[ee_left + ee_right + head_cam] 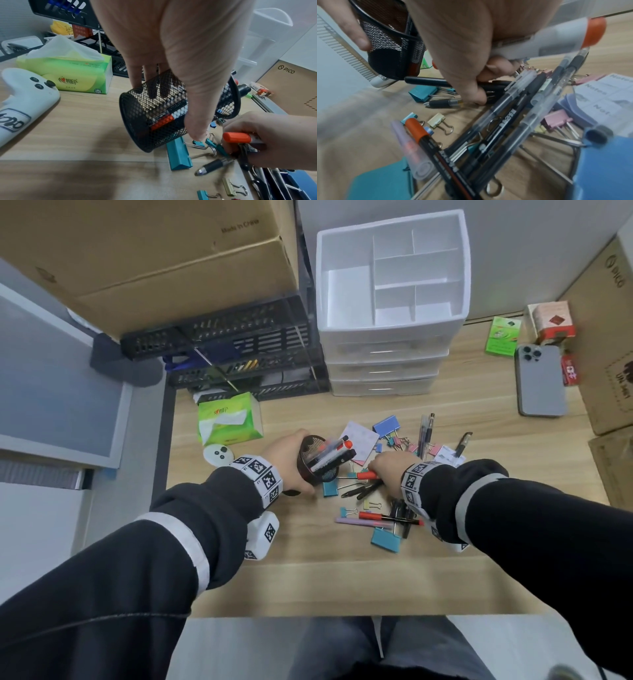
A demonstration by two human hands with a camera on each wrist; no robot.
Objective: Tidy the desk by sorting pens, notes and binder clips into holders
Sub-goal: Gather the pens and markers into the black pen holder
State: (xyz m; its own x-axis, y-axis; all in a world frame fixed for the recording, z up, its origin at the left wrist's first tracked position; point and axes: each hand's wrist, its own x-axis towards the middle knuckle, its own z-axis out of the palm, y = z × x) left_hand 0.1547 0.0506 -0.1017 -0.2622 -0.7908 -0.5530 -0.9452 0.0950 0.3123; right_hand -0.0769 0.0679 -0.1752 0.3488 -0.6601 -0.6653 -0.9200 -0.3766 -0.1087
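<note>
Near the tabletop's point(308, 587) middle, the left hand point(286, 462) is gripping the black mesh pen holder point(154, 115), tilting it toward the clutter with markers inside. Just beside it, the right hand point(388, 470) is closing its fingers round an orange-capped marker point(237, 137) among scattered binder clips point(385, 539).

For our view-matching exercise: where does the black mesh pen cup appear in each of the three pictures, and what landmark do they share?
Head: the black mesh pen cup is centre-left, tilted, gripped by the left hand.
Left wrist: centre, under the fingers, markers inside.
Right wrist: upper left, rim facing the camera.
Shared landmark: the large teal binder clip beside the cup.
</note>
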